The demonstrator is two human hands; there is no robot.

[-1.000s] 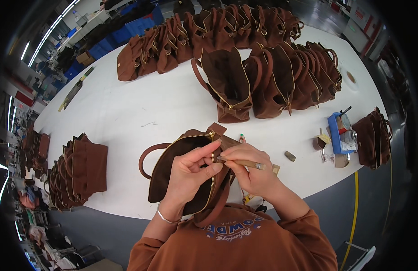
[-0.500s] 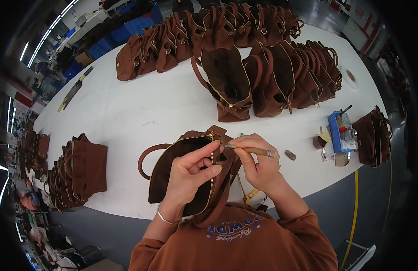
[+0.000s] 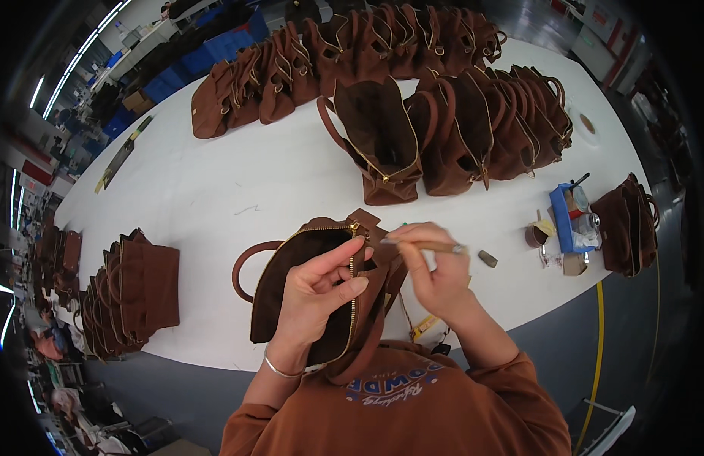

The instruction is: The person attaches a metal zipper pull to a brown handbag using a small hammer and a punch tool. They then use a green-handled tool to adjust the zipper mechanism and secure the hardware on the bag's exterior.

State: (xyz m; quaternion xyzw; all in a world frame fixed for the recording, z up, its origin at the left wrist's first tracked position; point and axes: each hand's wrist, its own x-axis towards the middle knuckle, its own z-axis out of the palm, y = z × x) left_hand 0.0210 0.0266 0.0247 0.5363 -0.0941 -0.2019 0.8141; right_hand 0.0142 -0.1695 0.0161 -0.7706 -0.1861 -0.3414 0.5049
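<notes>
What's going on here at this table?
A person is working on an open brown bag on a white table. The left hand is at the bag's gold zipper; the right hand grips a slim tan tool, its tip close to the bag. Whether it touches is unclear. More brown bags stand on the table.
</notes>
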